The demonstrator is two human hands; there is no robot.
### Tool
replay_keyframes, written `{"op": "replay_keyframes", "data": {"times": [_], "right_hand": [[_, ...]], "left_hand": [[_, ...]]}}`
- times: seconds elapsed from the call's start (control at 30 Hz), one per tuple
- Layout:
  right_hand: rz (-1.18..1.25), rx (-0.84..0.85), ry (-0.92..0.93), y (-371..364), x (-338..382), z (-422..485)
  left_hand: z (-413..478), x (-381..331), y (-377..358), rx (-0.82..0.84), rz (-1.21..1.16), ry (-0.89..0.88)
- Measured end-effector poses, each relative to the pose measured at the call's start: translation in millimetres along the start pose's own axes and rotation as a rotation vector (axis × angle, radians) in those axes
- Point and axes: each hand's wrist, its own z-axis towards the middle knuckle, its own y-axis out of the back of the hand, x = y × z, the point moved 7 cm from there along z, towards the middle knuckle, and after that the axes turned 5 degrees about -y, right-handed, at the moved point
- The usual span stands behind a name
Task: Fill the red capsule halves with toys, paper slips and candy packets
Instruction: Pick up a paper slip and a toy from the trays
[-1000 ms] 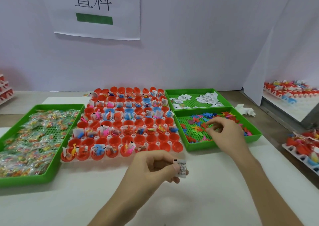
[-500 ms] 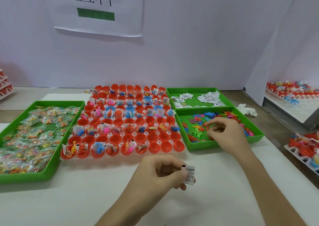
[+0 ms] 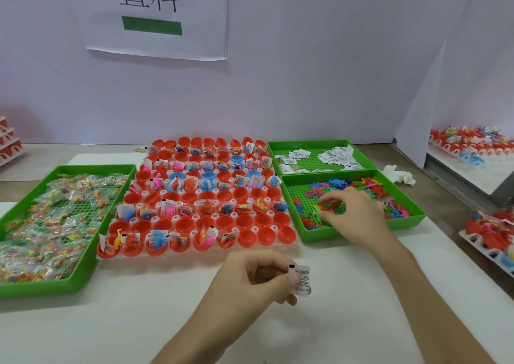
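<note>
A white rack of red capsule halves (image 3: pixel 247 237) lies in the middle of the table; many halves hold toys and slips, and several in the front rows are bare. My left hand (image 3: pixel 250 277) hovers in front of the rack and pinches a printed paper slip (image 3: pixel 303 280) between thumb and fingers. My right hand (image 3: pixel 353 213) reaches into the green toy tray (image 3: pixel 347 234), its fingertips curled onto a small toy (image 3: pixel 322 206) among the coloured plastic figures. Candy packets (image 3: pixel 50 219) fill the green tray (image 3: pixel 83 277) at the left.
A second green tray (image 3: pixel 314 142) with white paper slips sits behind the toy tray. Crumpled white tissue (image 3: pixel 400 175) lies to its right. More racks of filled capsules (image 3: pixel 489 233) stand at the right edge and beyond a white partition. A white wall with a sign closes the back.
My right hand has slid left and lower across the toy tray and closed its fingertips onto the toys. My left hand keeps the slip and has drifted slightly right.
</note>
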Motion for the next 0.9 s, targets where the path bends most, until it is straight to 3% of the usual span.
{"op": "replay_keyframes", "data": {"times": [0.27, 0.43, 0.5, 0.63, 0.77, 0.9], "right_hand": [[0.083, -0.022, 0.003, 0.6, -5.3, -1.0], [0.549, -0.247, -0.025, 27.0, -16.8, 12.4], [0.479, -0.216, 0.008, 27.5, -8.8, 23.3], [0.172, 0.041, 0.072, -0.1, 14.5, 40.7], [0.124, -0.003, 0.073, 0.1, 13.6, 43.5], [0.268, -0.098, 0.073, 10.1, 4.9, 35.5]], "left_hand": [[-0.1, 1.6, -4.3, 0.036, 0.006, 0.025], [1.6, 1.0, -3.2, 0.026, 0.008, 0.039], [1.7, 2.4, -2.8, 0.04, 0.021, 0.051], [0.9, 2.1, -2.5, 0.038, 0.036, 0.066], [1.9, 2.1, 1.9, 0.016, 0.033, 0.054], [1.6, -0.6, 3.7, 0.01, -0.009, 0.034]]}}
